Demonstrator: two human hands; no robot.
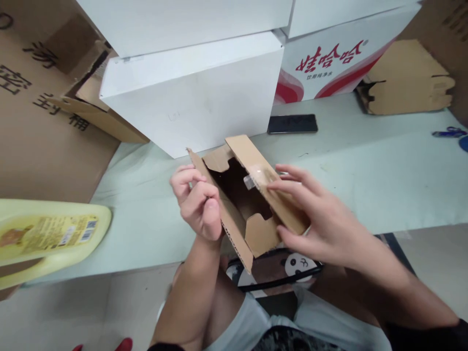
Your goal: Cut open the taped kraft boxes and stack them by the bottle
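A small brown cardboard box [265,236] with its top flaps raised is tilted above the table's front edge, between my hands. My right hand [310,209] grips its right side, fingers lying along the right flap and thumb at the near end. Clear tape [249,182] sticks out from that flap's inner edge. My left hand [197,200] is closed beside the left flap [234,229], fingers curled and thumb bent; whether anything small is pinched there is hidden. The box's inside is dark.
White cartons [197,97] stand stacked at the back. A phone [292,124] lies before them on the pale green tablecloth [365,165]. A folded cardboard box [409,78] is at far right, near blue scissors [449,132]. A yellow jug [54,239] lies at left.
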